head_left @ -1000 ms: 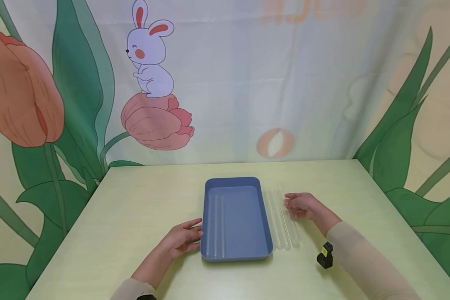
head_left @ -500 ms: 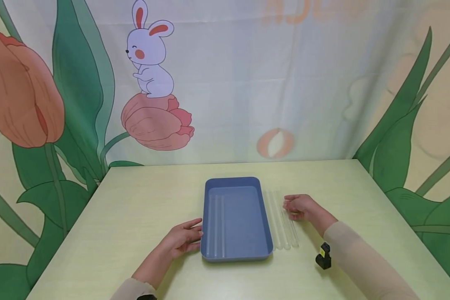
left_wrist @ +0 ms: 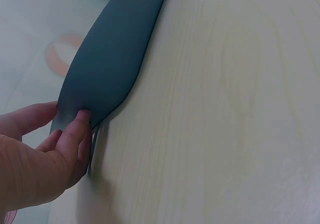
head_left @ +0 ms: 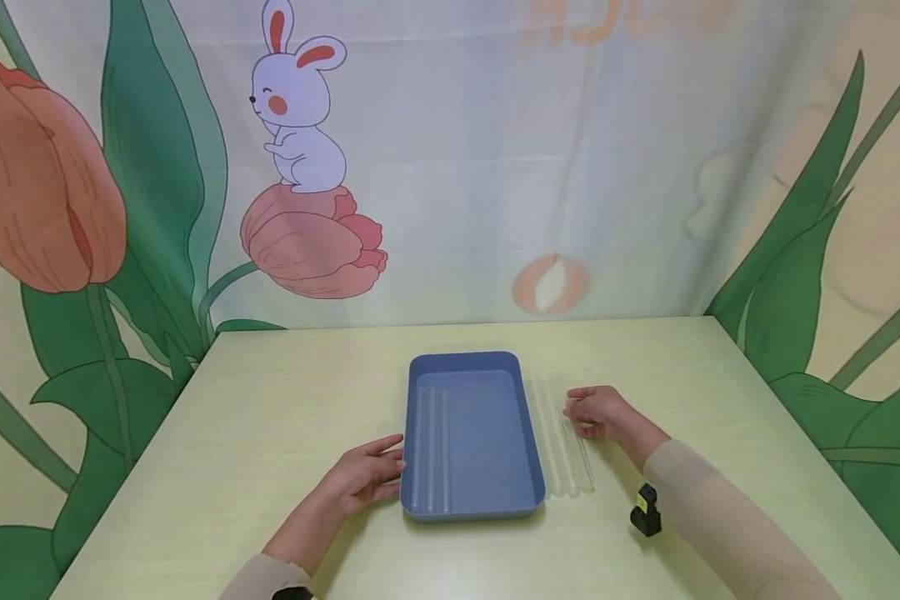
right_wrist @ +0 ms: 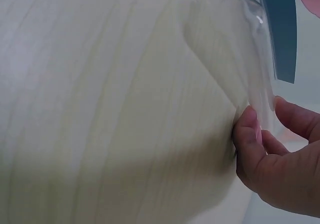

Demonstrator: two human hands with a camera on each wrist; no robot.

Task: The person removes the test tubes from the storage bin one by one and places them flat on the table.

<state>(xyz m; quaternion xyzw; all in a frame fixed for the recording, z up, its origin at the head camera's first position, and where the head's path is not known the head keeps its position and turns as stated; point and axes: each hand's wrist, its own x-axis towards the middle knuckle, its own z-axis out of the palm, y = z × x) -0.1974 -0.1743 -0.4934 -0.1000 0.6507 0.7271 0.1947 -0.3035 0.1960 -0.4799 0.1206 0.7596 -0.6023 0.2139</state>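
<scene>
A blue rectangular tray point(head_left: 495, 450) sits mid-table, with clear test tubes point(head_left: 431, 450) lying lengthwise along its left inner side. My left hand point(head_left: 363, 477) rests against the tray's left wall, fingers mostly extended. In the left wrist view its fingertips touch the wall point(left_wrist: 110, 49). To the tray's right, several more clear test tubes point(head_left: 557, 450) lie side by side on the table. My right hand point(head_left: 598, 412) pinches the outermost test tube point(head_left: 585, 462) near its far end. The right wrist view shows thumb and fingers on either side of the clear tube point(right_wrist: 255, 69).
The pale wood-look table point(head_left: 285, 400) extends to both sides of the tray. Behind it hangs a printed curtain point(head_left: 450, 167) with a rabbit and tulips. A small black device point(head_left: 647, 510) is attached at the right sleeve.
My right hand has shifted slightly left toward the tray, and the outermost test tube has come closer to the others. The left hand and the tray stay put.
</scene>
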